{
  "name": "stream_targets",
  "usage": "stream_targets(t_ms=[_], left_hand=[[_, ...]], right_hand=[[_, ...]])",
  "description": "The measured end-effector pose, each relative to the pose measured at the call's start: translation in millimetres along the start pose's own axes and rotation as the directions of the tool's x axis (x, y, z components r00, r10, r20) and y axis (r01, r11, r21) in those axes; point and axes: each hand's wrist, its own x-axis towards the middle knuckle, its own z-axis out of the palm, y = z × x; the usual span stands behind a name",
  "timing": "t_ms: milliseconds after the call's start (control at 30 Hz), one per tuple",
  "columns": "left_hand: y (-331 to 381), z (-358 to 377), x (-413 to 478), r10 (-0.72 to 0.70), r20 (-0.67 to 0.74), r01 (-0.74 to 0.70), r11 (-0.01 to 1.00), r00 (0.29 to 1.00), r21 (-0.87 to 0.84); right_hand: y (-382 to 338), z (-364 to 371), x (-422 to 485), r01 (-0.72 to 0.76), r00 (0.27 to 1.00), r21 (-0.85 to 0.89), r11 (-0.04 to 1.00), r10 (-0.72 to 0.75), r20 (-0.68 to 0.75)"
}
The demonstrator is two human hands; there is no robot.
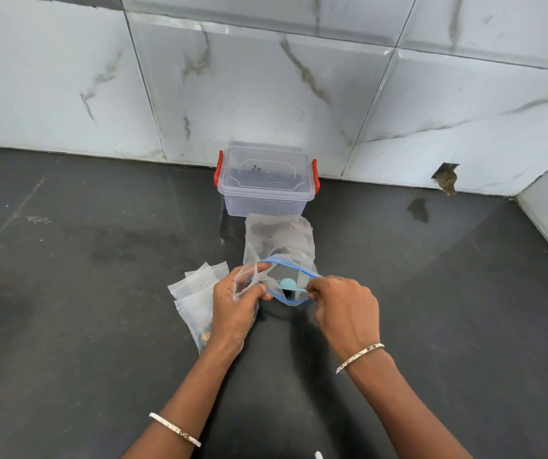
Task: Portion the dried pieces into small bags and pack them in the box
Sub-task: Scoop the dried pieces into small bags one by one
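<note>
At the middle of the frame, both grips work at the mouth of the large zip bag [282, 246] on the dark bench [67, 260].
The left grip [236, 306] is curled around a clear small bag [245, 281], held upright, and its fingertips touch the left edge of the large bag's blue-rimmed mouth. The right grip [342, 306] pinches the thin handle of a pale blue scoop [287, 283], whose bowl is inside the open mouth. Something dark shows through the far part of the large bag; I cannot tell if it is the dried pieces. Just left of the left grip lies a pile of small bags [193, 293]. Beyond the large bag, upper middle, stands the clear box [266, 180], lid on, red latches at both sides, near the tiled wall [266, 77].
</note>
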Motion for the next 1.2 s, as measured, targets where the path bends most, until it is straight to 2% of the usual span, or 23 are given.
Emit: stream_targets(t_ms=[233, 367, 433, 567, 800, 867, 1000, 1200], left_hand=[[4, 2, -4, -0.024, 0.007, 0.024, 0.998, 1.000, -0.049], [12, 8, -8, -0.147, 0.060, 0.159, 0.929, 0.987, -0.334], [14, 10, -8, -0.195, 0.059, 0.202, 0.890, 0.979, -0.410], [18, 11, -8, -0.285, 0.044, 0.272, 0.843, 0.958, -0.465], [27, 14, -10, -0.358, 0.046, 0.340, 0.828, 0.933, -0.447], [28, 14, -10, -0.383, 0.062, 0.370, 0.818, 0.921, -0.440], [30, 14, -12, -0.413, 0.134, 0.425, 0.776, 0.901, -0.466], [33, 16, -16, -0.405, 0.139, 0.423, 0.790, 0.903, -0.444]], right_hand=[[9, 0, -8, 0.002, 1.000, 0.073, 0.997, 0.000, -0.031], [7, -2, -11, -0.045, 0.994, 0.185, 0.982, 0.025, 0.106], [4, 0, -16, -0.107, 0.987, 0.286, 0.952, 0.066, 0.150], [5, 0, -22, -0.199, 0.974, 0.391, 0.899, 0.137, 0.181], [9, 0, -27, -0.201, 0.975, 0.394, 0.897, 0.142, 0.173], [8, 1, -28, -0.242, 0.966, 0.421, 0.874, 0.179, 0.185], [8, 2, -29, -0.411, 0.910, 0.584, 0.700, 0.278, 0.307], [15, 4, -28, -0.638, 0.763, 0.723, 0.264, 0.337, 0.551]])
